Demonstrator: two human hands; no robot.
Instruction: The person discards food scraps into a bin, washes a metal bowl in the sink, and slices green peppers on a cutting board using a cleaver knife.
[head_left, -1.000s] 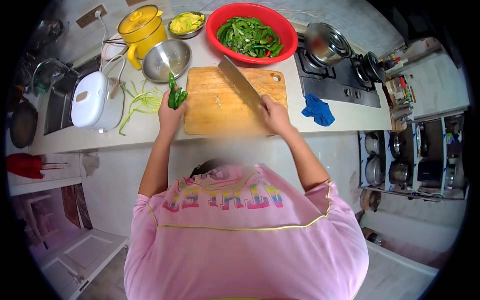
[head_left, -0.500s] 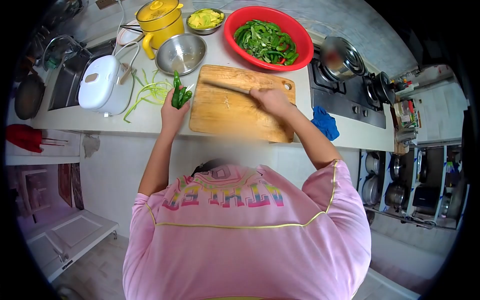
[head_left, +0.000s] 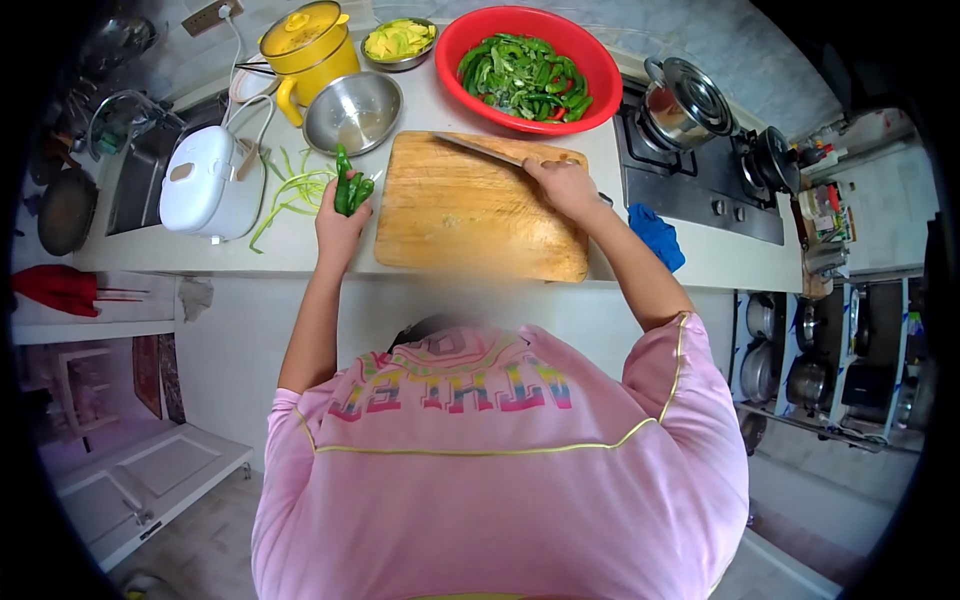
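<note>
My left hand [head_left: 340, 228] is closed around several green peppers [head_left: 347, 185], just off the left edge of the wooden cutting board [head_left: 470, 215]. In my right hand [head_left: 565, 188] is a knife [head_left: 475, 149], its blade lying flat-looking across the board's far side and pointing left. A few pale crumbs sit on the board. Left of the peppers, pale green strips [head_left: 290, 195] are spread on the counter. Beyond the board stands a red basin [head_left: 450, 75] holding cut green peppers [head_left: 525, 80].
A steel bowl [head_left: 375, 105], a bowl of yellow slices [head_left: 400, 42] and a yellow pot [head_left: 318, 55] stand at the back. At left is a white appliance [head_left: 200, 190] beside the sink [head_left: 145, 150]. To the right are a blue cloth [head_left: 655, 238] and a steel pot [head_left: 680, 110] on the stove.
My right hand and the knife have shifted toward the board's far right, and the blade is sharper to see. My left hand still holds the peppers. The whole view has shifted slightly.
</note>
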